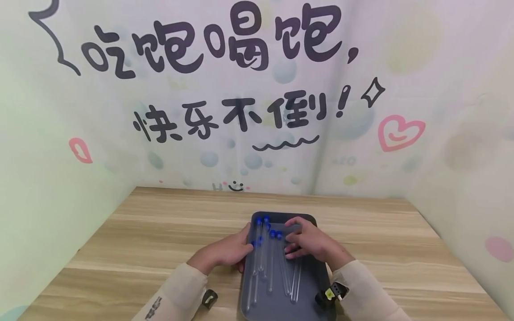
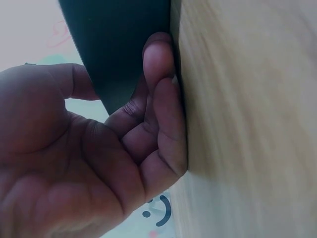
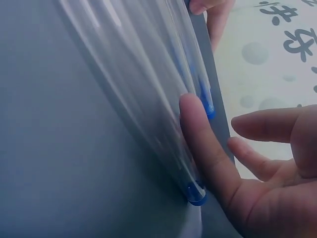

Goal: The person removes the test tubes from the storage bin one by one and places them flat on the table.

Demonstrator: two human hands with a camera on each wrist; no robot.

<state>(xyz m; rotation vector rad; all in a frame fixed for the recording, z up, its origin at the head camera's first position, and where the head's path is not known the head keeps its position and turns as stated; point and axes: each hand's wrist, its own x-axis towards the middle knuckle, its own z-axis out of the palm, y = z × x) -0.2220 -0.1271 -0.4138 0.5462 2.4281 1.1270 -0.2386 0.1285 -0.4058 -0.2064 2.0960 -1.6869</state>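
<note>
A dark grey rectangular tray [image 1: 311, 290] lies on the table with several clear, slim tubes [image 1: 271, 267] in it. Blue caps top the tubes, mostly toward the tray's far end. At the tray's left side, my left hand [image 1: 226, 250] grips the wall, its thumb at the rim and its other fingers curled low against the outside, as the left wrist view shows. Over the right part of the tray, my right hand [image 1: 313, 240] has its fingers spread and holds nothing. One right finger [image 3: 210, 153] lies beside or against a capped tube [image 3: 163, 124] in the right wrist view.
The light wood table [image 1: 160, 232] reaches back to a printed cloth wall [image 1: 241, 160] with large dark lettering. Cloth walls also rise on the left and right. A small black device [image 1: 332, 293] sits by the right cuff, over the tray's right rim.
</note>
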